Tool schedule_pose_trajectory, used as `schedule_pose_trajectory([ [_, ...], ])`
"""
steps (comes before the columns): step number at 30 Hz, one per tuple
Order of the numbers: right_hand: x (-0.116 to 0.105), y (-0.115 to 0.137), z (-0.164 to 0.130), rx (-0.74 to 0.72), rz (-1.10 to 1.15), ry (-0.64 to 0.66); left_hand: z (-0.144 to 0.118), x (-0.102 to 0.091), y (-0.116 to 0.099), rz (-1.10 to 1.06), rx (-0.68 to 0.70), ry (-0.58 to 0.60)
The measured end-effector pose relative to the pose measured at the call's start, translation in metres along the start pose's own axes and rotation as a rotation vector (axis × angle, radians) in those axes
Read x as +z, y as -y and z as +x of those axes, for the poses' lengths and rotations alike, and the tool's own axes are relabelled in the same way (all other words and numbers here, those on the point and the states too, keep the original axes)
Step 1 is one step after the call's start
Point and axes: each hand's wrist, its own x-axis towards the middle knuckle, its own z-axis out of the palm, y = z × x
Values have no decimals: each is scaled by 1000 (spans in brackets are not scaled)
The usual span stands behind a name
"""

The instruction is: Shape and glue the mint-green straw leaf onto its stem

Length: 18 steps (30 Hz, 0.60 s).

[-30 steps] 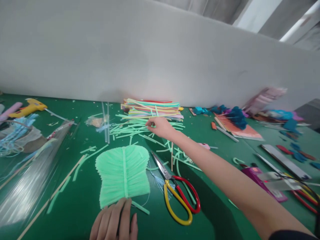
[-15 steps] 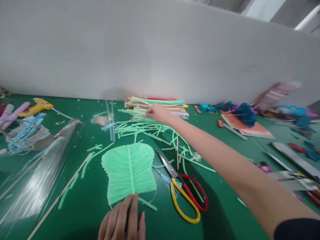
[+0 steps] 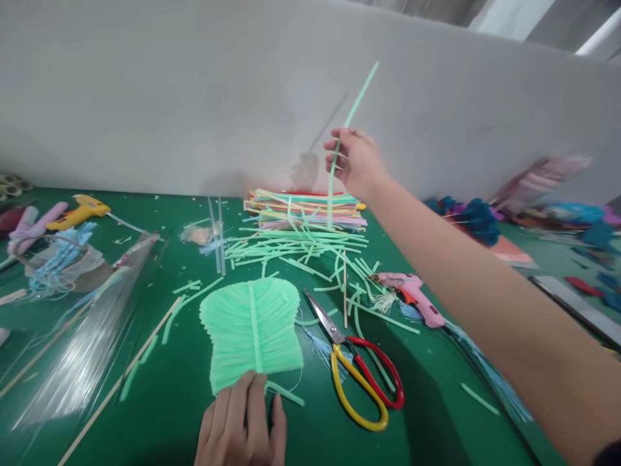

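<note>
While left hand (image 3: pixel 242 424) pins leaf (image 3: pixel 252 333), rt hand (image 3: pixel 354 158) pinches straw (image 3: pixel 347 126)

A right hand (image 3: pixel 356 158) is raised above a green tabletop (image 3: pixel 427 395), pinching a long green straw (image 3: pixel 350 116). The left hand (image 3: pixel 242 424) presses flat on the lower edge of a green leaf-shaped piece (image 3: pixel 252 330). Red-and-yellow scissors (image 3: pixel 356 375) lie beside it, with loose straws (image 3: pixel 295 243) behind.

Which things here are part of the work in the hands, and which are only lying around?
In use:
- right hand lifting a green straw
- left hand touching the green leaf piece
- straw pile

Lying about:
- scissors
- pink glue gun
- yellow glue gun
- clear plastic bag
</note>
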Motion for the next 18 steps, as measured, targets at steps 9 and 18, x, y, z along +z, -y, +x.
schedule_pose_trajectory([
  [9, -39, 19, -160, -23, -866, 1025, -9, -16, 15, -176, 129, -20],
  [18, -79, -8, -236, -70, -1083, 1001, -18, -40, 31, -241, 58, 5],
])
